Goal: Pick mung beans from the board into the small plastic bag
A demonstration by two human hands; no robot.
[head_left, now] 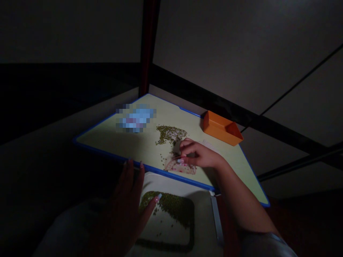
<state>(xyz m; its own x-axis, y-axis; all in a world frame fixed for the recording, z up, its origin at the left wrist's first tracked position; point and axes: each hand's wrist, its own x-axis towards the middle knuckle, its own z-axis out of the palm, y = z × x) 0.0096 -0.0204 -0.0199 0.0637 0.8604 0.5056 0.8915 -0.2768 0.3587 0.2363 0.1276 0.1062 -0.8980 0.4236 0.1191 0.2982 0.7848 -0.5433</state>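
Note:
My right hand (197,153) is closed on a clear, pinkish protractor (182,168), thumb on its near face. The protractor stands at the near edge of a pale yellow-green board (112,139) with a blue rim. Just beyond the hand, small green beans (170,132) that look like mung beans lie in a loose patch, with a few stray ones nearer the protractor. My left hand (130,203) is in shadow, fingers apart, fingertips by the board's near rim. Its thumb reaches over a white container (202,200) below the board, which holds many more green beans (174,207).
An orange open box (222,128) stands at the board's far right edge. A blurred-out light-blue item (138,117) lies at the far left of the board. Dim walls or cabinet panels (241,53) rise close behind the board.

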